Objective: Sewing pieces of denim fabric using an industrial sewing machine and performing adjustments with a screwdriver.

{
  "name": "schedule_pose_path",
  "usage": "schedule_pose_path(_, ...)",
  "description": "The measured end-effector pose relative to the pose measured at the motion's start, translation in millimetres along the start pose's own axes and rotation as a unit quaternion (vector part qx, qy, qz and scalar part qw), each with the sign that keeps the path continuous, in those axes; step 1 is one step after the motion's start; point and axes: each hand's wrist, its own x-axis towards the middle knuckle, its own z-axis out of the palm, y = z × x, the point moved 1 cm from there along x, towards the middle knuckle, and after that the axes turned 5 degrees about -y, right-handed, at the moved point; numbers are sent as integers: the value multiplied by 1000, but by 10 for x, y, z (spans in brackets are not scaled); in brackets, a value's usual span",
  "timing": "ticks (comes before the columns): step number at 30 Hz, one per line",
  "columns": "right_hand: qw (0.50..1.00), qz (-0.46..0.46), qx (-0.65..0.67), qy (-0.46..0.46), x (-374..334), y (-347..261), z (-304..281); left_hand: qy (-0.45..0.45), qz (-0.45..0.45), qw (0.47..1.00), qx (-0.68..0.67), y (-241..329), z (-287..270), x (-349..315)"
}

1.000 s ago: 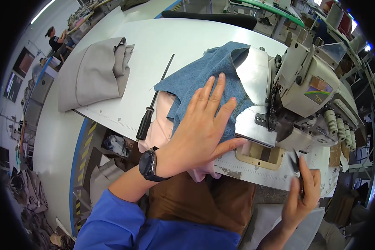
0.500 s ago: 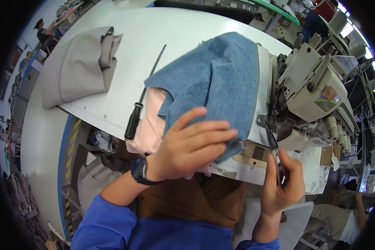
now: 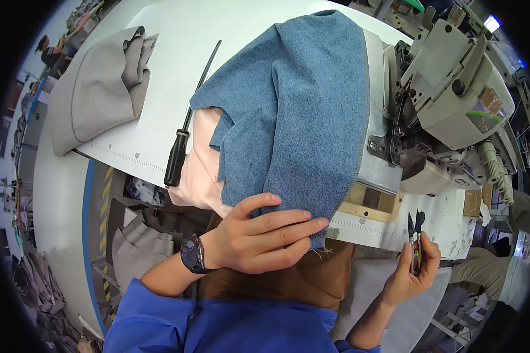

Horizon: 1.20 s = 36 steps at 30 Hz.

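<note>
Blue fabric (image 3: 315,106) touches the half-open left hand (image 3: 262,238).

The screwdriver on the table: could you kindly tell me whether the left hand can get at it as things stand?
Probably yes: the screwdriver handle lies uncovered, with seemingly only pink cloth between; the left hand would just have to leave the blue fabric.

I am facing a white table (image 3: 165,100) in a workroom, a pale floor (image 3: 62,206) stretching along my left, a blue line (image 3: 86,235) and yellow-and-black striped tape (image 3: 104,235) marking its side. A light-toned wall (image 3: 56,20) is rising at far upper left, near a person (image 3: 50,56) in dark clothing. Bright light (image 3: 492,23) is glaring at upper right, its source blurring.
</note>
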Motion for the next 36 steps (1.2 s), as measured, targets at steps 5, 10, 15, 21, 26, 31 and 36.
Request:
schedule_pose_path(5, 998, -12, -57, -4, 112, 182, -32, 3, 0, 1000, -14, 28, -20, -17)
schedule_pose_path(10, 989, 3, -147, 11, 259, 540, -196, -3, -6, 1000, -28, 68, -47, -12)
schedule_pose_path(15, 988, 49, -146, 15, 320, 747, -271, 1, -10, 999, -37, 103, -42, -25)
schedule_pose_path(21, 986, 42, -159, -6, 341, 752, -249, 3, -13, 999, -31, 121, -32, -30)
schedule_pose_path(26, 984, 43, -174, -1, 347, 699, -224, 8, -7, 999, -32, 132, -42, -4)
schedule_pose_path(31, 981, -23, -186, 46, 476, 552, -224, 7, -4, 999, -32, 116, -61, -10)
schedule_pose_path(36, 973, -130, -125, 142, 922, 38, -373, -4, 20, 999, -46, 122, -47, 86)
